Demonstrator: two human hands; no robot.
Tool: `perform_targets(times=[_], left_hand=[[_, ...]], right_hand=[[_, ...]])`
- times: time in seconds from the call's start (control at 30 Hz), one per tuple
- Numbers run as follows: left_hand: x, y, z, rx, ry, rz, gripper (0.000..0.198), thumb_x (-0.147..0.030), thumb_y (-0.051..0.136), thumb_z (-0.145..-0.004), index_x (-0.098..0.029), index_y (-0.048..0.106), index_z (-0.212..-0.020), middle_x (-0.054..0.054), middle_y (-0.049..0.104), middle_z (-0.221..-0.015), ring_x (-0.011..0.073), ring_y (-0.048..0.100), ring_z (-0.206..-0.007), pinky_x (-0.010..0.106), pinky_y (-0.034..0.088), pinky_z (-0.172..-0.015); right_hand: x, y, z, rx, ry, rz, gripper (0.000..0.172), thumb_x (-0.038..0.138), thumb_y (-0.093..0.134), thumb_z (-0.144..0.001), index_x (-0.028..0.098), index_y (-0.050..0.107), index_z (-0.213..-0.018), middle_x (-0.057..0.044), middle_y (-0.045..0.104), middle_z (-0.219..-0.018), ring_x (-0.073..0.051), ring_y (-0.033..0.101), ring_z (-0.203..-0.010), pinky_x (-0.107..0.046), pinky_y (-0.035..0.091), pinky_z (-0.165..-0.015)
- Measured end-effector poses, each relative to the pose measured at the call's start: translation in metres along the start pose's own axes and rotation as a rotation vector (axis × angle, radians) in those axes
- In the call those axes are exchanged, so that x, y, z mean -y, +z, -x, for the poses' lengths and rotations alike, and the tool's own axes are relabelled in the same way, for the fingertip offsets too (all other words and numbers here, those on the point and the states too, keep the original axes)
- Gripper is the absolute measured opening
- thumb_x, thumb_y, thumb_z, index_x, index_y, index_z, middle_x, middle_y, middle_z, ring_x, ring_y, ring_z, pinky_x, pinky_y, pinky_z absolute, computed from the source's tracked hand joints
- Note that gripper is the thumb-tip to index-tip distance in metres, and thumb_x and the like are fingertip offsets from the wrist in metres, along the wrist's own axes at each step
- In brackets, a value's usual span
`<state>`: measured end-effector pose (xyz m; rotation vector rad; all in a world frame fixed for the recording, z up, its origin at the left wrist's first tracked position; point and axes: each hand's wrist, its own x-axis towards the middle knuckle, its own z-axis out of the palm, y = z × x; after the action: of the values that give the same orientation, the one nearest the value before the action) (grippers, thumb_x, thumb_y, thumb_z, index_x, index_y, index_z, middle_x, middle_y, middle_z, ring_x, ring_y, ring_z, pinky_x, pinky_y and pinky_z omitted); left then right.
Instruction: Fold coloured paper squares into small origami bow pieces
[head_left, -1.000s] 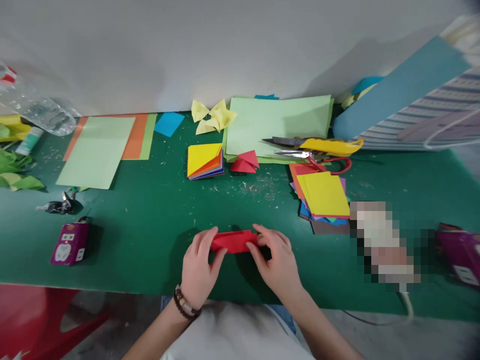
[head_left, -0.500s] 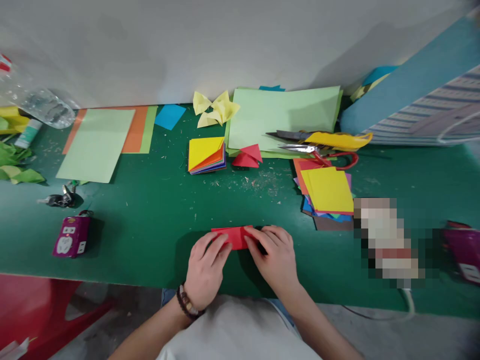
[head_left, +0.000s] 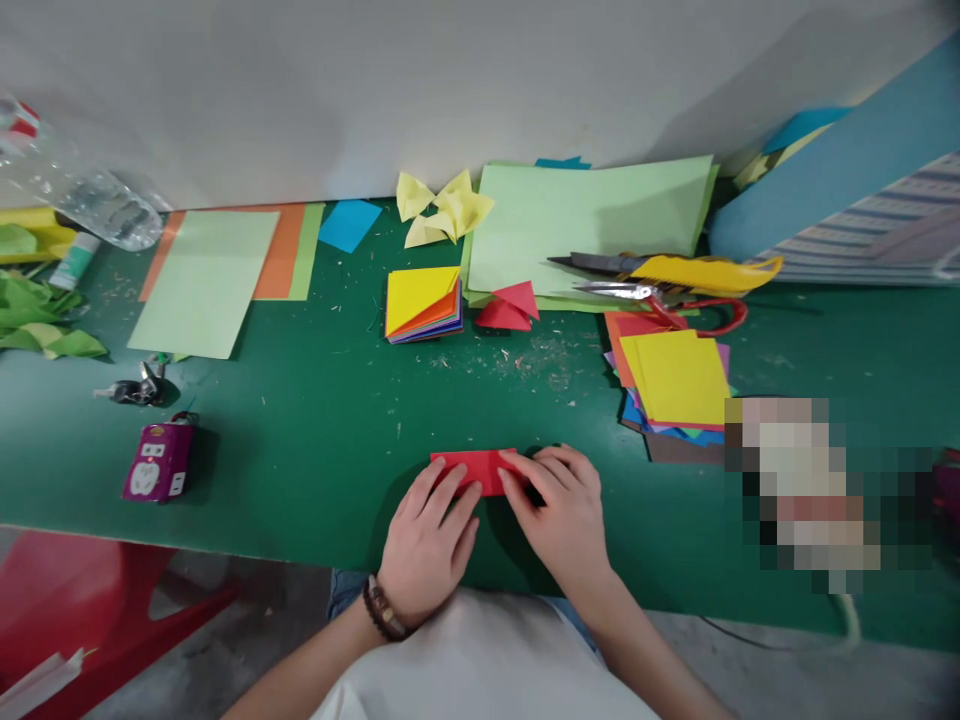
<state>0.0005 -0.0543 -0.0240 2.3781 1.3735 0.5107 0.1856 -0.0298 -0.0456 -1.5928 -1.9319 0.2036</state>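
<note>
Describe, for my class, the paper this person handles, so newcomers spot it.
Start at the green work mat. Near its front edge, the person's left hand and right hand meet over a flat strip of red paper. Unlike the loose red folded piece farther back, this strip lies under the fingers.

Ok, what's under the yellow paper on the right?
Orange sheet at upper left, purple sheet at right, blue sheet and dark brown sheet below. The stack's middle is covered by the yellow paper.
</note>
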Motion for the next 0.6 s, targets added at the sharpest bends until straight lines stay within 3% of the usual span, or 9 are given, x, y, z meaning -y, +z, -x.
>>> perform_targets(times=[0.6], left_hand=[[0.0014,0.0026,-0.0018,-0.022,-0.002,0.026,0.037,-0.018,0.051,-0.091,-0.014,0.055,-0.127,0.01,0.054,-0.134,0.0279,0.037,-0.135,0.047,0.043,-0.108]], right_hand=[[0.0014,-0.0008,-0.0039,-0.006,0.012,0.008,0.015,0.024,0.06,-0.087,0.018,0.071,-0.095,-0.005,0.066,-0.075,-0.021,0.053,-0.088,-0.044,0.04,-0.097]])
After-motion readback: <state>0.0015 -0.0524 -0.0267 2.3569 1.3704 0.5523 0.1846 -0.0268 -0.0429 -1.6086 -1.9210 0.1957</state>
